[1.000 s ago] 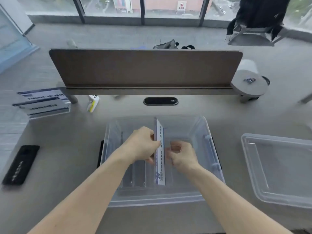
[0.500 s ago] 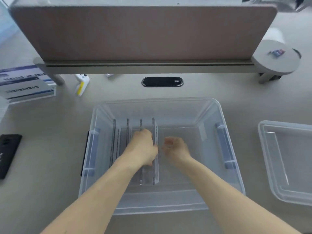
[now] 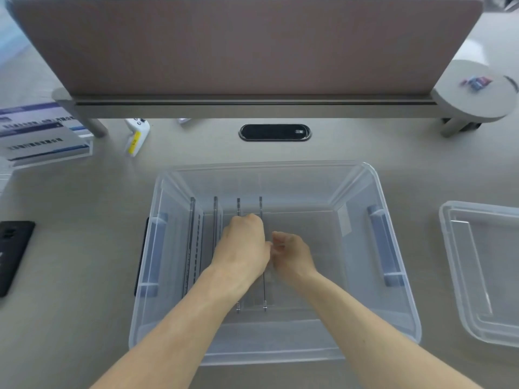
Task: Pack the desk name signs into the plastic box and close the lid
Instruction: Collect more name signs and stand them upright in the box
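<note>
- Four desk name signs (image 3: pixel 215 220) stand on edge in the left half of the clear plastic box (image 3: pixel 398 276), side by side in a row running from the near wall toward the far wall (seen from above they read as thin dark lines).
- The left hand (image 3: pixel 243 248) is down inside the box, its grip curled closed over the top edge of the rightmost sign (image 3: pixel 264 290), knuckles up.
- The right hand (image 3: pixel 292 255) sits just to the right of that same sign, fingers (image 3: pixel 278 240) bent toward it and touching the left hand; whether its grip actually pinches the sign I cannot tell.
- The right half of the box holds nothing but the right hand.
- The lid (image 3: pixel 483 270) lies on the worktop (image 3: pixel 84 248) to the right of the box, apart from it and partly cut off by the frame edge.
- More name signs (image 3: pixel 42 136) sit stacked at the far left of the worktop, well apart from the box.
- A black phone (image 3: pixel 12 254) lies at the left edge, and a white and yellow tool (image 3: pixel 136 136) rests near the foot of the brown divider panel (image 3: pixel 238 46).
</note>
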A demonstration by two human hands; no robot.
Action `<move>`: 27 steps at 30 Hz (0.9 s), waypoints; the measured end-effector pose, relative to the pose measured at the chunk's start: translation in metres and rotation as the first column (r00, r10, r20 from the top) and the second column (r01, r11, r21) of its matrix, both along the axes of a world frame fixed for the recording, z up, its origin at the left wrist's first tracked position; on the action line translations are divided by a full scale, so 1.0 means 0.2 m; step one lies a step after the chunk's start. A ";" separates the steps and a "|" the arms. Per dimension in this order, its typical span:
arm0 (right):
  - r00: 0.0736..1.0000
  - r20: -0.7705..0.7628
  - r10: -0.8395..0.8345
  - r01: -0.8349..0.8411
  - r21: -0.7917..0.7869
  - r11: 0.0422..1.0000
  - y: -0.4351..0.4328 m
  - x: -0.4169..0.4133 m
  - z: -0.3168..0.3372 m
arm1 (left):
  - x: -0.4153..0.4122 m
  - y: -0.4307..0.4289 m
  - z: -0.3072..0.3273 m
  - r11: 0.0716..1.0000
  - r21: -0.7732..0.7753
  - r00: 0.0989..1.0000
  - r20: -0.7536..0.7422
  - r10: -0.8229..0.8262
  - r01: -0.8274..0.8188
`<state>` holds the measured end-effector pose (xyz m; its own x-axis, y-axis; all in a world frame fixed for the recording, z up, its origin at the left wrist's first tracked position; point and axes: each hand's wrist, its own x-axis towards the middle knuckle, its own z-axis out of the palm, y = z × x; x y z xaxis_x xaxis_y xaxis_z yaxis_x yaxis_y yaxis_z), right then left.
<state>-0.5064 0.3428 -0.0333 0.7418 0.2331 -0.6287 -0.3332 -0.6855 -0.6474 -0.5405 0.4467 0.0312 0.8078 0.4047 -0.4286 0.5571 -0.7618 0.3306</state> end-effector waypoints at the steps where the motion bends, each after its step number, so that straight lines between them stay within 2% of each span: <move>1: 1.000 -0.005 0.006 -0.006 -0.004 1.000 0.00 0.00 0.00 | 0.00 0.00 0.00 1.000 -0.001 1.000 0.006 0.000 0.000; 7: 0.999 -0.036 0.026 -0.024 0.043 0.999 -0.01 0.01 0.01 | -0.02 0.02 0.01 0.998 -0.058 0.999 0.030 0.022 -0.020; 10: 0.997 0.079 0.001 -0.007 0.083 0.997 -0.01 0.03 0.08 | -0.04 0.05 0.06 0.985 -0.152 0.983 0.149 0.106 -0.083; 14: 0.978 0.206 -0.040 -0.004 0.210 0.978 0.00 0.09 0.32 | -0.04 0.10 0.22 0.987 -0.129 0.932 0.336 0.134 -0.096; 21: 0.933 0.355 -0.059 -0.097 0.405 0.909 0.02 0.18 0.89 | -0.07 0.22 0.74 0.981 -0.123 0.816 0.545 0.194 -0.151; 27: 0.886 0.447 -0.120 -0.179 0.569 0.803 0.11 0.15 1.39 | -0.30 0.41 1.27 0.984 -0.096 0.698 0.694 0.175 -0.151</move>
<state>-0.4756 0.3657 0.2455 0.8844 0.4657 0.0306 0.1037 -0.1322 -0.9858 -0.6000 0.5297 0.2845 0.8028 0.5557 0.2163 0.2726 -0.6646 0.6957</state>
